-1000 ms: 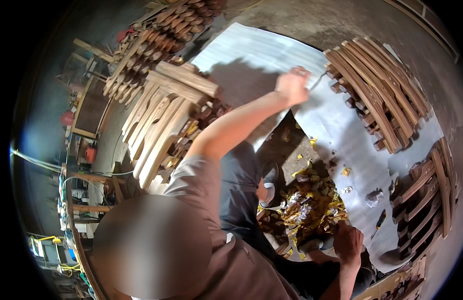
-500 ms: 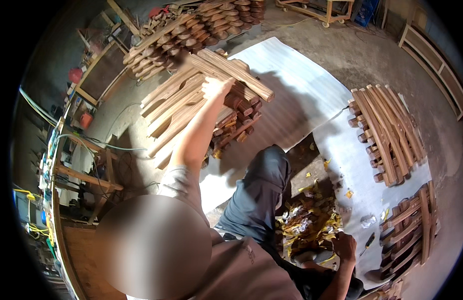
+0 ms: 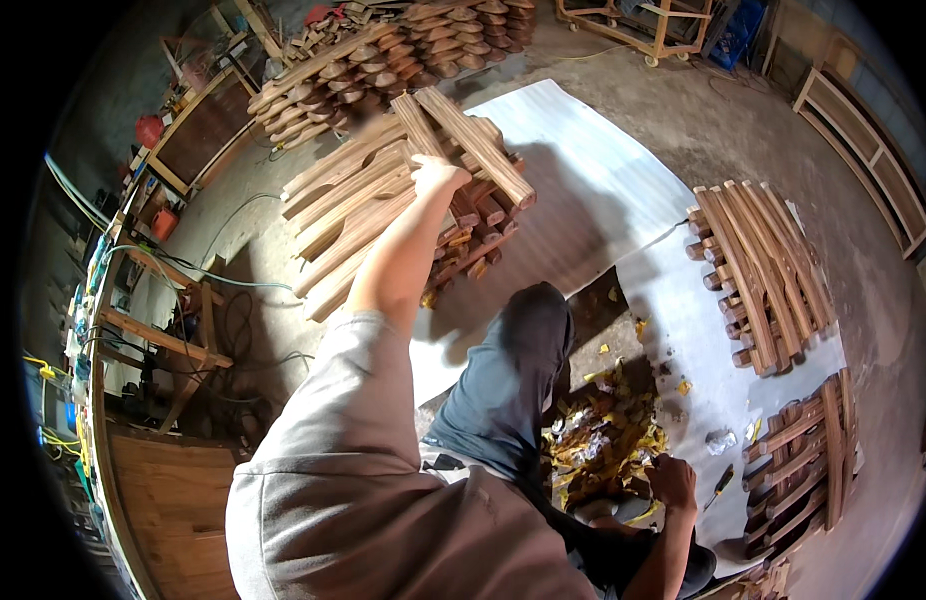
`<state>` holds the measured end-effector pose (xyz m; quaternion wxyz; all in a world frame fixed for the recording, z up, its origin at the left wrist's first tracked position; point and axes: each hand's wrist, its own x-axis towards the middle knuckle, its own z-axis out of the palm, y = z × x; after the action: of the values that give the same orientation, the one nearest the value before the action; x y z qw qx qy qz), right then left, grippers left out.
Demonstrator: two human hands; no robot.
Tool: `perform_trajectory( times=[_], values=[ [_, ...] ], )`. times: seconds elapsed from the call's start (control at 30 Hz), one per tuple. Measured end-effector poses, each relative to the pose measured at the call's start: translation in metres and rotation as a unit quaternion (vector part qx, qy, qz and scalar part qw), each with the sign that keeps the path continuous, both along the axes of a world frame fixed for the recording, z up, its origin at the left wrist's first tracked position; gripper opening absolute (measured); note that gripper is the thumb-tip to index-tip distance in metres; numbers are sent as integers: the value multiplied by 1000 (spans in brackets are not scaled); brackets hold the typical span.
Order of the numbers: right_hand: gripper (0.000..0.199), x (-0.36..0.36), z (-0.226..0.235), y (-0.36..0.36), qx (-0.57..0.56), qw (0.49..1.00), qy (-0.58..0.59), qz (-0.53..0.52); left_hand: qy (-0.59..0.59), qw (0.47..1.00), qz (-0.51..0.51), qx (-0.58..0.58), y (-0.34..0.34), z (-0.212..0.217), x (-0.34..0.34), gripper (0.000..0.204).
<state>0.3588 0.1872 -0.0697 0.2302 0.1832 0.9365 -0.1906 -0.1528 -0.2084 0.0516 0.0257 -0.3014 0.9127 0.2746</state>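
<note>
Left hand (image 3: pixel 435 175) clenched on wooden slat (image 3: pixel 473 145) atop unsorted heap (image 3: pixel 383 215); right hand (image 3: pixel 673 480) grip unclear. Two finished stacks (image 3: pixel 758 270); heap remains large.

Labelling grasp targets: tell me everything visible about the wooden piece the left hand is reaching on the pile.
The wooden piece is a long, flat, striped brown slat, seemingly bare wood with a squared lower end. It lies tilted on top of the pile of similar curved slats, running from upper left to lower right, partly over the white sheet. The left hand touches its underside near the middle; whether it is gripped is unclear.
</note>
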Motion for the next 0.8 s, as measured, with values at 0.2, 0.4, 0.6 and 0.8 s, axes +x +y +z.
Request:
perform_trajectory(
  times=[0.2,0.4,0.6,0.8],
  values=[
    [31,6,3,3,29,999,20,30,121,984,48,123,-57,1,13,90],
    [25,14,9,8,46,998,32,9,282,850,-103,433,-38,31,92,65],
    [27,-3,14,-18,-17,999,37,2,160,679,-163,698,-1,72,155,67],
    [13,-14,50,-25,-73,937,321,-117,4,456,-267,849,95,-10,171,56]
  ],
)
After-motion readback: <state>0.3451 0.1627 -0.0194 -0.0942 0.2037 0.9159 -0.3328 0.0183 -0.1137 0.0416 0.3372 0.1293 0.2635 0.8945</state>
